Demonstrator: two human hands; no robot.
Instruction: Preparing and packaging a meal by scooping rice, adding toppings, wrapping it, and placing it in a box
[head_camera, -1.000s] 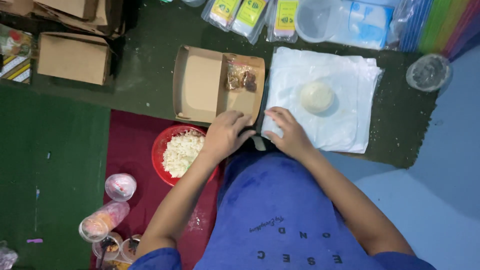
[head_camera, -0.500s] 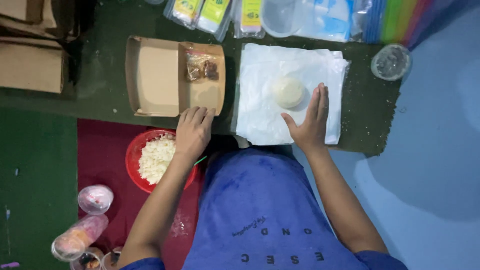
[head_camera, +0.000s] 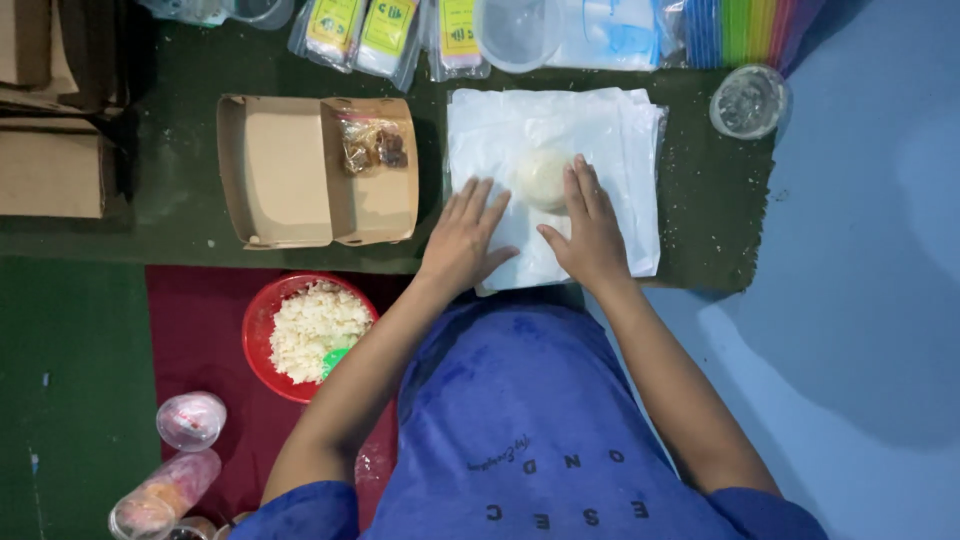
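Both my hands rest flat on a stack of white plastic sheets (head_camera: 600, 125) on the dark green mat. My left hand (head_camera: 463, 237) lies on the sheets' near left part, fingers spread. My right hand (head_camera: 588, 226) lies beside it, its fingertips touching a pale round lump (head_camera: 540, 177) that sits on the sheets. Neither hand grips anything. To the left stands an open brown cardboard box (head_camera: 275, 170) with two compartments. A small clear bag of brown food (head_camera: 372, 145) lies in its right compartment.
A red bowl of white rice (head_camera: 262, 320) sits on a maroon cloth near my left arm. Clear lidded cups (head_camera: 190, 420) lie at lower left. Yellow sachets (head_camera: 375, 30), a clear tub (head_camera: 515, 35) and a round container (head_camera: 748, 100) line the far edge. Folded brown boxes (head_camera: 50, 170) sit left.
My left hand moved from near the red bowl onto the white sheets. My right hand slid closer to the round lump. The camera view shifted, so everything appears further right.
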